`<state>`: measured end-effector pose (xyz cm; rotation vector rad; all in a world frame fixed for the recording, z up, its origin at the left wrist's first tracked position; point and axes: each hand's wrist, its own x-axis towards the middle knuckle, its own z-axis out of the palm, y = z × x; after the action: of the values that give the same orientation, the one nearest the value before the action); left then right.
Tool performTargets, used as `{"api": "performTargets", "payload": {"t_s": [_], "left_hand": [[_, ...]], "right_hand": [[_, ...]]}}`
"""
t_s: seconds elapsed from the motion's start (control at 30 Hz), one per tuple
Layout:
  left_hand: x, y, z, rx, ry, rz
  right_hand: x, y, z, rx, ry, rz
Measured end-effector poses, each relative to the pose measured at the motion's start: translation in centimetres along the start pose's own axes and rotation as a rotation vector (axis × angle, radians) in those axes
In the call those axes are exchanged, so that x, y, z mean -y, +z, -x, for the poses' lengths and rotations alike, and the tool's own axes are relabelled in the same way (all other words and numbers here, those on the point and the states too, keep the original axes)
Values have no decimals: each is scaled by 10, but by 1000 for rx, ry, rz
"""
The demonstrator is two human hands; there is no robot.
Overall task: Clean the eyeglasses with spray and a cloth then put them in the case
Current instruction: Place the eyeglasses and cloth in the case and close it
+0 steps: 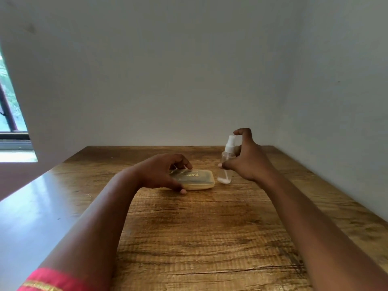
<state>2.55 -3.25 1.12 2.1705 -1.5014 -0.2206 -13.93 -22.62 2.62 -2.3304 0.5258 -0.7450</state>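
Note:
A translucent yellowish eyeglass case [199,180] lies flat on the wooden table [210,238], lid down, and dark shapes show through it. My left hand [162,173] rests over the case's left end, thumb at its near edge and fingers on its top. A small clear spray bottle [226,162] with a white nozzle stands upright just right of the case. My right hand [246,158] wraps around the bottle from the right, index finger curled above the nozzle. No cloth is in view.
White walls close the table in at the back and on the right. A pale glossy ledge [31,206] runs along the table's left side, with a window [10,114] beyond it. A red sleeve [46,280] shows at the lower left.

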Motion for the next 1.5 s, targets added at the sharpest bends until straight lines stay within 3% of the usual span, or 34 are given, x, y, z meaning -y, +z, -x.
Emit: {"api": "performTargets", "payload": {"t_s": [0.27,1.5], "left_hand": [[-1,1,1,-3,-18,8],[-9,2,6,-1,-88,39]], "right_hand": [[1,12,1,58,-30,84],[-6,13,-2,72,-45,25]]}}
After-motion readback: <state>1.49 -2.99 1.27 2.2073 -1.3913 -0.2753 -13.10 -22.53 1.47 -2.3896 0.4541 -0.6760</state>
